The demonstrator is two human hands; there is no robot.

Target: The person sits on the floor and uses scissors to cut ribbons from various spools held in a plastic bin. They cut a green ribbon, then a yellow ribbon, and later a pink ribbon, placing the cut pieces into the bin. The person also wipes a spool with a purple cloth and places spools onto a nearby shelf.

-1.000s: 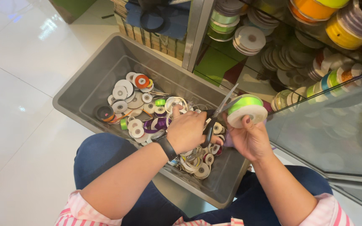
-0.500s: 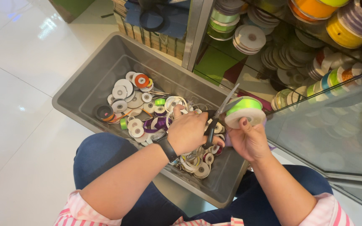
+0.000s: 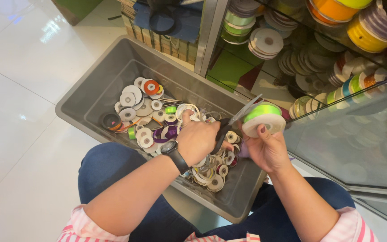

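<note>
White tile floor under us, grey bin [image 3: 95, 96] across our knees. Left hand [image 3: 198, 139] grips scissors [image 3: 234, 123], blades apart; right hand [image 3: 267, 150] pinches the green ribbon spool [image 3: 264, 118] just above the bin. We judge it light, rigid, ribbon slippery: hold by the flanges. Spool shelves [image 3: 292, 54] behind.

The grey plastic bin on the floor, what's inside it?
The grey plastic bin holds a heap of small ribbon spools, mostly white, some purple, green and orange. The left hand with black-handled scissors covers part of the heap.
</note>
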